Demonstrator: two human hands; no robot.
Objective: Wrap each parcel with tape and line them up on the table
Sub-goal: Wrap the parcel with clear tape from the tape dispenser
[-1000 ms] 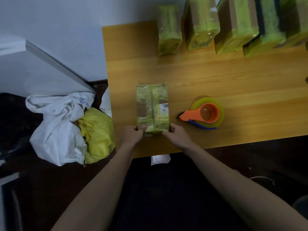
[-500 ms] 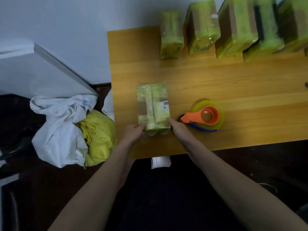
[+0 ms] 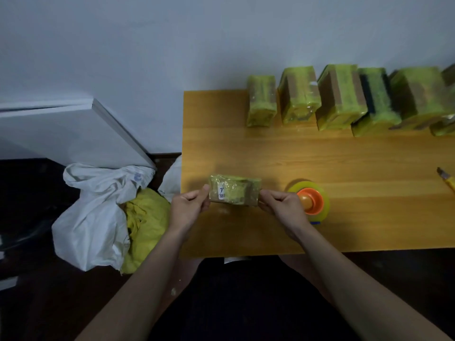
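Note:
A small parcel (image 3: 235, 190) wrapped in yellow-green tape, with a white label on its near face, is held up above the wooden table (image 3: 320, 156). My left hand (image 3: 189, 207) grips its left end and my right hand (image 3: 283, 205) grips its right end. Just right of my right hand, a tape dispenser (image 3: 311, 200) with an orange handle and a yellow-green roll lies on the table. Several taped parcels (image 3: 339, 97) stand in a row along the wall at the back of the table.
A yellow utility knife (image 3: 446, 180) lies near the table's right edge. On the floor to the left sit a white sack (image 3: 96, 212) and a yellow bag (image 3: 147, 217). A white board (image 3: 73, 129) leans against the wall.
The parcel lay flat on the table with both hands at its near end. Both hands have lifted it and turned it up onto its side, one hand on each end.

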